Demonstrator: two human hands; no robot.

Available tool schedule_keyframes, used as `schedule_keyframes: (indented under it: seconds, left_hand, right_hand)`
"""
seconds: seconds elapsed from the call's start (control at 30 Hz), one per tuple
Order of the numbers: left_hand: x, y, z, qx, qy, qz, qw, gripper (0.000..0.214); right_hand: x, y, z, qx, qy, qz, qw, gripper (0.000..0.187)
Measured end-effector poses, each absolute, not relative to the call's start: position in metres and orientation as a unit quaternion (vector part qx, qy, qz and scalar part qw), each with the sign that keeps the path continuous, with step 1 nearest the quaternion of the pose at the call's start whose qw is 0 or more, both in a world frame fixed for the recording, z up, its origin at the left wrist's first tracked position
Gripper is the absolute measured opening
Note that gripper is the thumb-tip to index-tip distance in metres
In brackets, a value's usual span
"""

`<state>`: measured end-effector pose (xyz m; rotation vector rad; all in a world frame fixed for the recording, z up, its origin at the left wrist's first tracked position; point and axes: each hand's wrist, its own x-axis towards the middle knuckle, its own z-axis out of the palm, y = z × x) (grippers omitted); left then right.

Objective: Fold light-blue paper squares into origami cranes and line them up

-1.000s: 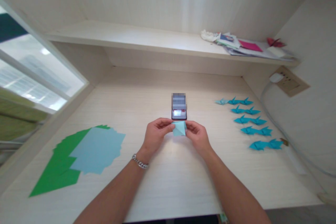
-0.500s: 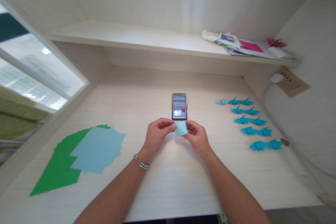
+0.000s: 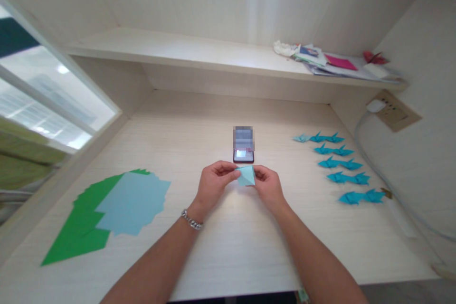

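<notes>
Two hands, left hand (image 3: 213,183) and right hand (image 3: 270,186), each pinched onto one pale-blue folded paper (image 3: 246,176), apparently mid-crease, corners wanting alignment before pressing.

Pale wooden desk (image 3: 228,251) here, with green and light-blue paper sheets (image 3: 117,211) fanned out on its left. A phone (image 3: 243,155) lies mid-desk, and blue folded figures (image 3: 338,164) line the right.

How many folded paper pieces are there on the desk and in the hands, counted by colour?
1 light blue folded piece, pinched between the left hand and the right hand
1 light blue folded figure, lying on the desk
10 teal folded figures, lying on the desk in five rows of two
Total: 12
</notes>
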<state>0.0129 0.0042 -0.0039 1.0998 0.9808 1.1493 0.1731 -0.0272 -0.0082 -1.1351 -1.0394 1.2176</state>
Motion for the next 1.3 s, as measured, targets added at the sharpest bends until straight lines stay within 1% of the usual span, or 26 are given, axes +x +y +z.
schedule_keyframes:
  seconds: [0.1,0.23,0.6,0.73,0.83,1.0,1.1,1.17,1.3]
  left_hand:
    - [0.014,0.002,-0.001,0.484,0.428,0.483,0.592,0.025]
    - [0.014,0.000,0.004,0.480,0.422,0.478,0.603,0.024]
    - [0.012,0.000,0.004,0.495,0.433,0.490,0.571,0.026]
    - [0.012,0.000,0.004,0.495,0.434,0.493,0.569,0.026]
    - [0.012,0.001,0.002,0.495,0.434,0.501,0.562,0.026]
    - [0.012,0.004,0.000,0.469,0.442,0.518,0.562,0.032]
    - [0.012,0.006,-0.003,0.442,0.440,0.527,0.578,0.037]
    - [0.012,0.008,-0.005,0.426,0.432,0.531,0.591,0.036]
    - [0.012,0.008,-0.007,0.419,0.423,0.521,0.612,0.038]
  right_hand:
    - [0.175,-0.026,-0.010,-0.513,-0.458,0.477,0.547,0.017]
    - [0.177,-0.026,-0.011,-0.520,-0.466,0.467,0.542,0.013]
    - [0.172,-0.031,-0.010,-0.523,-0.473,0.457,0.542,0.015]
    - [0.172,-0.031,-0.008,-0.518,-0.478,0.460,0.539,0.018]
    - [0.172,-0.030,-0.007,-0.498,-0.466,0.491,0.542,0.021]
    - [0.172,-0.028,-0.005,-0.464,-0.359,0.579,0.566,0.033]
    - [0.174,-0.028,-0.004,-0.445,-0.320,0.603,0.579,0.036]
    - [0.174,-0.029,-0.002,-0.441,-0.327,0.599,0.583,0.036]
    - [0.175,-0.029,-0.002,-0.480,-0.371,0.540,0.583,0.037]
